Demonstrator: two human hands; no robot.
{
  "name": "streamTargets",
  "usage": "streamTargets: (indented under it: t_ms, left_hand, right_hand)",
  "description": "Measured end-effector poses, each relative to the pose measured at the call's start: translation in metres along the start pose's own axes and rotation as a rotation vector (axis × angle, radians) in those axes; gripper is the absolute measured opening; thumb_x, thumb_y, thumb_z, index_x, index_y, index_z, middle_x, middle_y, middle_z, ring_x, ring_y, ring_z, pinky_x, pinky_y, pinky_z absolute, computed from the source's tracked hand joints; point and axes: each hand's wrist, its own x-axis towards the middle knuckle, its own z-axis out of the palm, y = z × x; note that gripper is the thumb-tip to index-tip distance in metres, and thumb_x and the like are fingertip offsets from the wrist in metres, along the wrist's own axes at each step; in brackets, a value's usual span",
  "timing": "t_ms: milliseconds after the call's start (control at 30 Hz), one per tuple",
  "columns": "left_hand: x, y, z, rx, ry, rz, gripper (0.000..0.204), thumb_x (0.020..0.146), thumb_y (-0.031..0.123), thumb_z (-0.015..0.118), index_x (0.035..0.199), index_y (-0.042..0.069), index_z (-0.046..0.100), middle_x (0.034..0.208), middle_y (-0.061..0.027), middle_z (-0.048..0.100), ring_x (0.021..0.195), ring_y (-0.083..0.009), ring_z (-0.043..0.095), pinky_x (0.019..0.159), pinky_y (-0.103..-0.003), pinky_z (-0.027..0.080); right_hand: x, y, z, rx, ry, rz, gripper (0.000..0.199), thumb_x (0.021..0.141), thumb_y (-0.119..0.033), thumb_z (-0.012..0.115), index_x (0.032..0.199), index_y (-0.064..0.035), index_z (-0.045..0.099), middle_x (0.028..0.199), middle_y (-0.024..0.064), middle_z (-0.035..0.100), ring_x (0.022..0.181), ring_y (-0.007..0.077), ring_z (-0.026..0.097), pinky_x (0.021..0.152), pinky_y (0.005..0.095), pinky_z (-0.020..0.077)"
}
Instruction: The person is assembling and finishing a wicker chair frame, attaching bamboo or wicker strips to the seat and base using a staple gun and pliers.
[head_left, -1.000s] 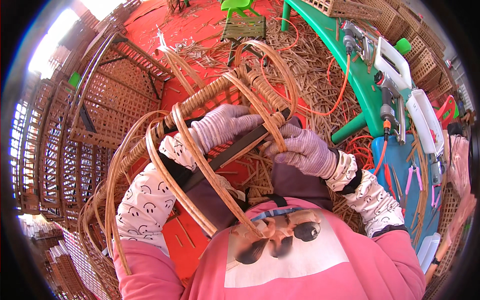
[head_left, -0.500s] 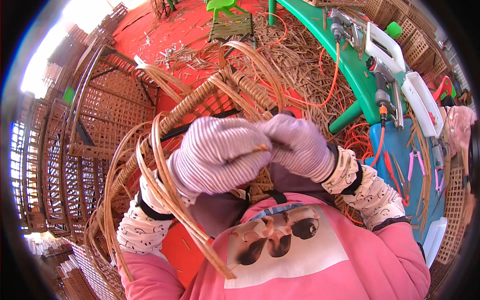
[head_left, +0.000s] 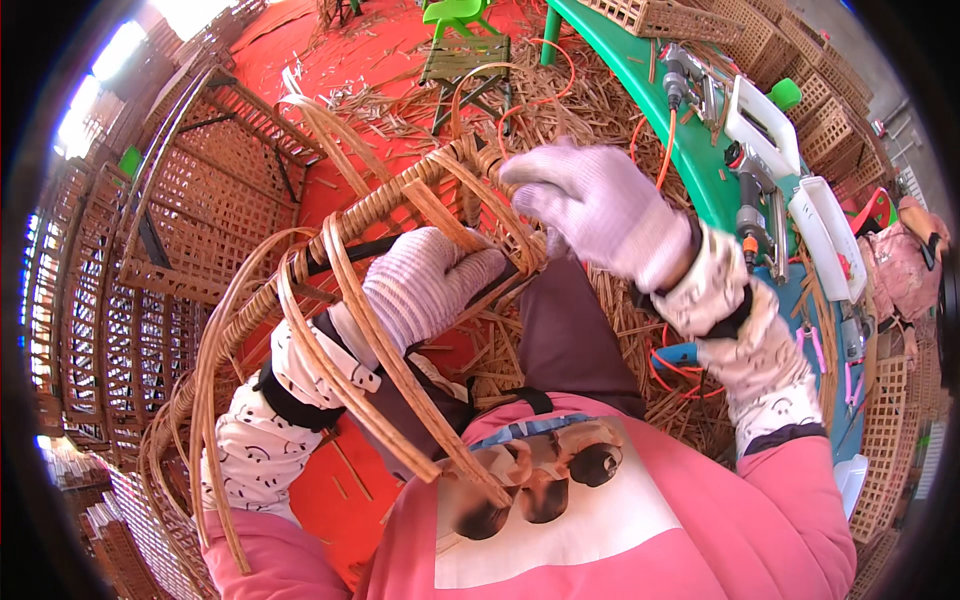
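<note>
A frame of rods wrapped in brown cane [head_left: 385, 207] slants in front of me, with a dark bar along its inner side. My left hand [head_left: 425, 285], in a striped glove, is closed around this near part of the frame, beside a flat cane strip [head_left: 440, 217] that crosses it. Long loose strips [head_left: 350, 300] loop over my left forearm and hang down toward my lap. By the frame's right corner is my gloved right hand [head_left: 615, 210], its fingers bent and apart, slightly blurred. Nothing shows between them; the fingertips are close to a looped strip.
To the right, a green table [head_left: 690, 150] carries power tools [head_left: 755, 205], white plastic containers [head_left: 825, 235] and an orange hose. Woven cane panels [head_left: 210, 200] stand at left. Cane scraps [head_left: 560, 100] litter the red floor, near a folding stool [head_left: 465, 60] and a green chair.
My right hand has moved up and right, away from my left hand. The left hand has shifted slightly down, and the frame's near corner now shows between them.
</note>
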Motion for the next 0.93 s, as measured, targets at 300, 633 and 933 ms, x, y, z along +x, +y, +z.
streamTargets:
  t_ms: [300, 633, 933]
  left_hand:
    - [0.011, 0.024, -0.009, 0.386, 0.009, -0.100, 0.026, 0.084, 0.024, 0.055, 0.098, 0.002, 0.061, 0.084, -0.0174, 0.063, 0.081, -0.0304, 0.061, 0.071, -0.037, 0.047]
    - [0.011, 0.006, -0.001, 0.263, 0.189, 0.083, 0.024, 0.086, 0.021, 0.054, 0.082, -0.002, 0.062, 0.060, -0.0133, 0.059, 0.051, -0.0202, 0.056, 0.051, -0.032, 0.044]
    - [0.060, 0.026, 0.007, 0.266, 0.353, 0.585, 0.025, 0.085, 0.024, 0.051, 0.086, 0.001, 0.061, 0.073, -0.0191, 0.061, 0.071, -0.0342, 0.060, 0.064, -0.041, 0.047]
  right_hand:
    - [0.057, -0.003, 0.011, 0.068, -0.442, 0.511, 0.017, 0.074, -0.015, 0.062, 0.083, -0.0007, 0.062, 0.062, 0.0075, 0.061, 0.045, 0.0155, 0.059, 0.039, 0.0286, 0.0473]
    - [0.027, 0.008, 0.004, -0.009, -0.424, 0.288, 0.033, 0.077, -0.035, 0.058, 0.074, -0.0017, 0.063, 0.057, 0.0107, 0.058, 0.056, 0.0218, 0.061, 0.055, 0.0342, 0.0479]
    - [-0.008, 0.011, 0.007, -0.527, -0.187, 0.001, 0.022, 0.073, -0.032, 0.057, 0.075, -0.0108, 0.064, 0.075, 0.0180, 0.061, 0.071, 0.0291, 0.062, 0.063, 0.0405, 0.0488]
